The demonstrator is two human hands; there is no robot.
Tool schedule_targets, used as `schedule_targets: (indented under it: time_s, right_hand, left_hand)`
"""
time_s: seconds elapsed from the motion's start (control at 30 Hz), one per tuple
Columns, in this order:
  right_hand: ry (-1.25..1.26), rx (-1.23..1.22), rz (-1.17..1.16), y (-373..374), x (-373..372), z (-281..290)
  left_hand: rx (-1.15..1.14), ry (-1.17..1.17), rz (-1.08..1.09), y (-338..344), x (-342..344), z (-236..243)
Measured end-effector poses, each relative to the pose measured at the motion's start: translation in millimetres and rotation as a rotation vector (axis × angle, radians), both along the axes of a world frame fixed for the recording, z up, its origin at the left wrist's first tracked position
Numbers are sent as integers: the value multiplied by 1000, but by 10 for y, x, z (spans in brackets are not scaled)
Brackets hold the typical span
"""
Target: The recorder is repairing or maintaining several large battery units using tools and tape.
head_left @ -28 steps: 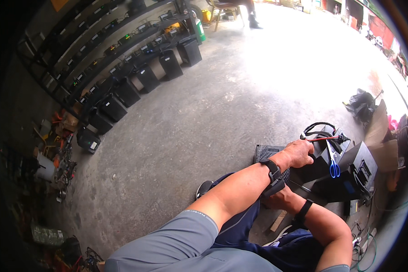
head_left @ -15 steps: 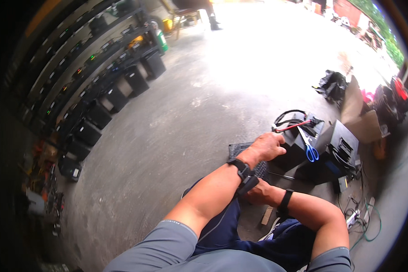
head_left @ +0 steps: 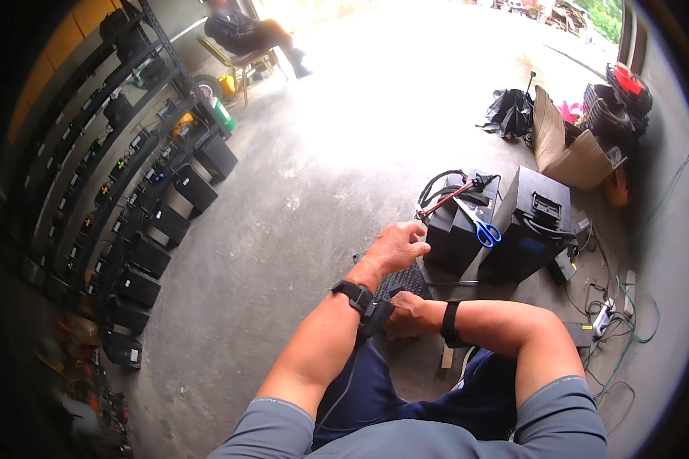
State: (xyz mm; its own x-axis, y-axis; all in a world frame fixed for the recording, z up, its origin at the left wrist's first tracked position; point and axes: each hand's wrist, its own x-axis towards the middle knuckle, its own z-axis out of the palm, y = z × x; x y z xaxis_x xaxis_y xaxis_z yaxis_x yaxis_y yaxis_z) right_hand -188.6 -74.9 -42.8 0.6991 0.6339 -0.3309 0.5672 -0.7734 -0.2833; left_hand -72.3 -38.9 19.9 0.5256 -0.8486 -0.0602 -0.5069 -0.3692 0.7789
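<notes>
My left hand (head_left: 396, 246) hovers beside a black box (head_left: 449, 249), knuckles up, its thumb apart from the bent fingers and nothing visible between them. Below it my right hand (head_left: 407, 314) is closed low over a black textured panel (head_left: 406, 281); the left wrist's band covers part of it, and whatever it grips is hidden. On the box lie blue-handled scissors (head_left: 486, 232), a red stick-like tool (head_left: 447, 199) and a looped black cable (head_left: 430, 186). A thin metal rod (head_left: 455, 283) rests on the floor by the panel.
A second black box (head_left: 524, 229) with a handle stands to the right. Beyond are a cardboard box (head_left: 582, 162) and a black bag (head_left: 509, 112). Cords and a white power strip (head_left: 602, 317) lie at right. Shelves (head_left: 122, 164) of black devices line the left; a seated person (head_left: 245, 34) is far off.
The view has swung, so the whole scene sits further left and the seated person shows more fully. My two hands keep nearly the same places beside the boxes.
</notes>
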Motion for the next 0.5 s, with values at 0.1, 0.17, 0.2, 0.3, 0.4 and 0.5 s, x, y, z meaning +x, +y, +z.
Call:
schedule_targets:
  time_s: [0.1, 0.17, 0.2, 0.3, 0.4, 0.5]
  right_hand:
    - [36, -102, -29, 18, -72, 198]
    - [-171, 129, -138, -329, 18, -353]
    - [-142, 177, -134, -415, 94, 24]
    - [-220, -56, -149, -737, 419, 146]
    - [-699, 79, -310, -1220, 438, 36]
    - [-477, 121, -578, -1135, 265, 588]
  left_hand:
    - [30, -44, 36, 189, 12, 32]
    - [-24, -46, 16, 166, 51, 12]
    - [-55, -19, 38, 313, 149, -1]
    - [33, -207, 95, 567, 97, 290]
    - [227, -232, 100, 633, -69, 380]
    - [603, -403, 48, 809, -297, 424]
